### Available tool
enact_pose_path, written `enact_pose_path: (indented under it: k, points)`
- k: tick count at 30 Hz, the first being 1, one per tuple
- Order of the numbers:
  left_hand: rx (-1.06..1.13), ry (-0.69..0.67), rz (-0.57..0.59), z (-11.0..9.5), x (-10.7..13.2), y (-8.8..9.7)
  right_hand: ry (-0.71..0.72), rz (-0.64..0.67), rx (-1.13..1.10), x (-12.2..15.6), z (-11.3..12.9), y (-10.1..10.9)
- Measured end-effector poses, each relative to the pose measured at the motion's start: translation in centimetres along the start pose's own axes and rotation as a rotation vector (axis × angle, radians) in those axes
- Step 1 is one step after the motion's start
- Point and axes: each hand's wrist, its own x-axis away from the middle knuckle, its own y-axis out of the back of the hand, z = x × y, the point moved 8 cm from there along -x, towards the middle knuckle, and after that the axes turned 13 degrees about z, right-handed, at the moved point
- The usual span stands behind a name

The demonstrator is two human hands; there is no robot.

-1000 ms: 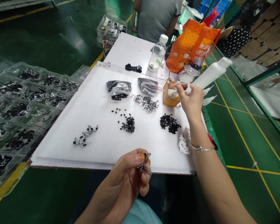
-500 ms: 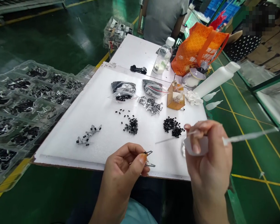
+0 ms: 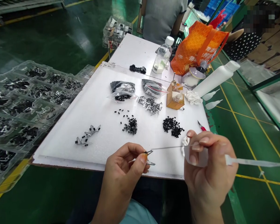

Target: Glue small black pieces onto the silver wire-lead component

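My left hand [image 3: 124, 171] pinches a small bent metal wire clip [image 3: 151, 163] between thumb and fingers, its ends sticking out to the right. In my right hand [image 3: 211, 177] is a translucent plastic dropper bottle [image 3: 198, 157], its long tapered nozzle pointing right. A thin metal rod [image 3: 171, 147] runs leftward from the same fingers, and its tip is at or very near the clip's upper arm; contact is hard to tell. Beyond the hands lie a pile of black pieces [image 3: 130, 126], a second pile of black pieces [image 3: 172, 126] and a heap of wire clips [image 3: 150, 105].
Clips with black pieces [image 3: 87, 136] lie at the table's left. Zip bags [image 3: 123, 90], an amber box [image 3: 175, 101], a white bottle [image 3: 216, 79], a clear bottle [image 3: 163, 56] and an orange bag [image 3: 198, 46] stand farther back. A red-handled knife [image 3: 202, 126] lies right. Compartment trays [image 3: 35, 93] flank the table.
My right hand has moved slightly down, bringing the rod's tip up to the clip in my left hand. The red-handled knife has come into view. My left hand stays nearly still.
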Motion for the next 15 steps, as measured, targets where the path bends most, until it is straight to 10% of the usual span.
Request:
enact_pose_path:
  k: [4,10,15]
  points:
    - [-0.015,0.018,-0.028,-0.4,0.3,-0.2,0.213,-0.292,0.341,-4.2,-0.1,3.4]
    - [-0.002,0.059,-0.1,-1.1,1.1,-0.3,0.152,-0.146,0.664,-12.7,-4.2,4.5]
    - [0.013,0.047,-0.131,-2.0,1.1,-0.6,0.01,0.101,0.61,-14.5,-6.5,2.9]
